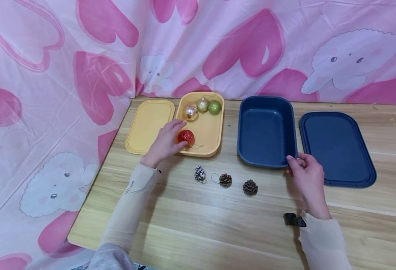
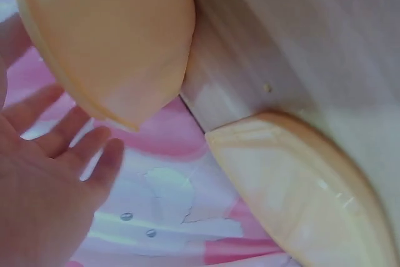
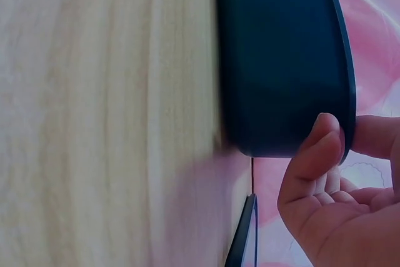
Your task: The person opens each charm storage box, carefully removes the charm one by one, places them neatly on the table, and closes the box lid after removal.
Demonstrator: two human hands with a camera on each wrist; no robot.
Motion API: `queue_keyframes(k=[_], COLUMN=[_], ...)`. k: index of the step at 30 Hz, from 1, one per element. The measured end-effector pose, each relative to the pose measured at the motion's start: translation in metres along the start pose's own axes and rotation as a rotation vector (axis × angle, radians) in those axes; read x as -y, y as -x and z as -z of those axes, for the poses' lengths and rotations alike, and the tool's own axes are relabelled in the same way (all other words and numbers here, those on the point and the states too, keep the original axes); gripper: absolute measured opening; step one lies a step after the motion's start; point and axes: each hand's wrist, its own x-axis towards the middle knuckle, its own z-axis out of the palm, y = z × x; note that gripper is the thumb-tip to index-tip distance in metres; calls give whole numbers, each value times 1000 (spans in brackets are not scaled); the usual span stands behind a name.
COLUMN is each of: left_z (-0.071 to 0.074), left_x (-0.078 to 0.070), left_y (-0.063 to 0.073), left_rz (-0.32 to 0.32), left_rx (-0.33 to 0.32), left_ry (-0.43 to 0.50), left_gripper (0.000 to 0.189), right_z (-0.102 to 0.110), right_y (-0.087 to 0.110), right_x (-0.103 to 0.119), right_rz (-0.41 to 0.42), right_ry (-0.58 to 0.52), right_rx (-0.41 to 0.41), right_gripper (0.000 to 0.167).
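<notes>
My left hand (image 1: 165,141) reaches over the left side of the yellow box (image 1: 214,137), thumb and fingers spread around a red glitter Christmas ball (image 1: 185,138) that lies inside. In the left wrist view, the fingers (image 2: 69,132) are loosely extended along the box's rim. A pink-silver ball (image 1: 190,111), a gold ball (image 1: 202,104) and a green ball (image 1: 214,107) sit at the far end of that box. With thumb and index finger, my right hand (image 1: 306,176) pinches the near right corner of the dark blue box (image 1: 267,131), whose inside is bare.
A yellow lid (image 1: 150,125) lies left of the yellow box, a blue lid (image 1: 336,148) right of the blue one. In front are a white-tipped pine cone (image 1: 199,173) and two brown pine cones, one left (image 1: 225,180), one right (image 1: 250,187). A pink curtain (image 1: 191,48) hangs behind the table.
</notes>
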Motion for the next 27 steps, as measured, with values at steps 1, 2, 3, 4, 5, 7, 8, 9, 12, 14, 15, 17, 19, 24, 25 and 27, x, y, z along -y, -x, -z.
queue_keyframes(k=[1, 2, 3, 4, 5, 7, 8, 9, 12, 14, 15, 17, 19, 24, 25, 27], left_z=[1, 2, 2, 2, 1, 1, 0, 0, 0, 0, 0, 1, 1, 1, 1, 1], left_x=[0, -1, -1, -2, -3, -5, -6, -7, -9, -10, -11, -12, -13, -15, -15, -15], left_y=[-1, -1, -2, -3, -3, -6, -6, -7, -10, -12, -13, -15, -16, -19, -19, -20], left_rz=[-28, -50, -64, -73, -79, -80, -78, -75, -75, -78, -82, -88, -88, -78, -78, -73], left_rx=[0, 3, 12, 23, 37, 69, 84, 97, 129, 147, 155, 173, 188, 214, 217, 220], left_ry=[-18, -39, -55, -72, -90, -119, -131, -141, -165, -176, -183, -193, -196, -204, -205, -207], left_gripper=[65, 61, 59, 58, 58, 58, 58, 59, 61, 64, 65, 65, 62, 52, 51, 50], right_z=[0, 0, 0, 0, 0, 0, 0, 0, 0, 0, 0, 0, 0, 0, 0, 0], right_y=[0, 0, 0, 0, 0, 0, 0, 0, 0, 0, 0, 0, 0, -1, -1, -1], right_x=[0, 0, 0, 0, 0, 0, 0, 0, 0, 1, 1, 0, 0, 0, 0, 0], right_rz=[-2, -4, -5, -6, -6, -7, -6, -5, -4, -5, -4, -5, -6, -6, -7, -10], right_ry=[5, 9, 10, 9, 4, -4, -11, -18, -31, -39, -41, -43, -46, -55, -60, -71], right_rx=[1, 1, 1, 1, 1, 1, 0, 0, 1, 1, 2, 5, 7, 17, 19, 21], right_gripper=[61, 61, 61, 61, 61, 61, 60, 60, 60, 60, 60, 60, 60, 59, 59, 58])
